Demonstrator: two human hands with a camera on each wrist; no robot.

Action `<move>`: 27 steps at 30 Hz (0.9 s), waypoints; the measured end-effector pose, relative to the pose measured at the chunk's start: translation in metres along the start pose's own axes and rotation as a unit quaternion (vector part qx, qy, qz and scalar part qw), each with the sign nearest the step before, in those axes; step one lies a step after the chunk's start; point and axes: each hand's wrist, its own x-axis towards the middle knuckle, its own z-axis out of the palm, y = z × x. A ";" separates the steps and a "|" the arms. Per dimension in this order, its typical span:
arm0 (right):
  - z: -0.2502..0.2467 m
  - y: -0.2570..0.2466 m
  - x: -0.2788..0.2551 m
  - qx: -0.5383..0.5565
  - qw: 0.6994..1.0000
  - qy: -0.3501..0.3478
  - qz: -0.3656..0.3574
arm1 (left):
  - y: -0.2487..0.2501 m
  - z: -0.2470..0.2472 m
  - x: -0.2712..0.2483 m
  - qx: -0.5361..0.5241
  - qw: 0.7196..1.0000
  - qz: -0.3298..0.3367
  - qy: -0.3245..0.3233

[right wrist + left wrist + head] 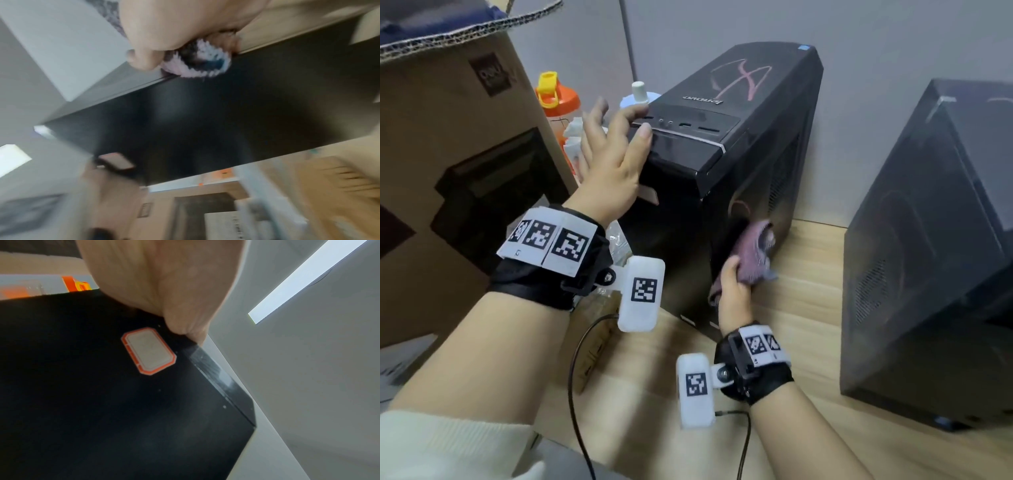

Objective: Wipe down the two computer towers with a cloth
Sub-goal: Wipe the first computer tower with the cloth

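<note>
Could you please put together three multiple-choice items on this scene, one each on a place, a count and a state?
1. Where is the cloth pressed?
A. On the tower's top
B. Low on the right side panel of the left tower
C. On the wooden floor

2. How many computer towers show?
A. One
B. Two
C. Three

3. What is the left hand doing?
A. Resting with spread fingers on the left tower's top front edge
B. Gripping the orange-lidded bottle
C. Holding the cloth

Answers:
1 B: the right hand holds it against that panel.
2 B: the right tower stands beside the left one.
3 A: its fingers lie straight on the edge.
</note>
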 end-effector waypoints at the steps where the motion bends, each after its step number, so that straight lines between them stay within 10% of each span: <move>1: -0.001 -0.019 0.001 0.012 0.999 0.001 -0.047 | 0.001 0.000 -0.001 0.002 1.000 -0.002 -0.001; 8: 0.018 -0.078 0.018 -0.060 0.921 -0.016 -0.384 | 0.009 0.007 -0.005 0.012 1.000 -0.024 0.016; 14: 0.001 -0.018 0.046 0.004 0.997 0.009 -0.075 | 0.015 0.004 -0.009 -0.026 0.998 -0.042 -0.030; 20: -0.009 0.029 0.033 0.088 0.980 0.039 0.173 | 0.014 0.001 -0.007 -0.050 0.997 -0.041 -0.033; 27: 0.006 -0.042 0.042 0.123 0.991 -0.023 0.055 | 0.025 0.004 -0.011 -0.051 0.998 -0.048 -0.008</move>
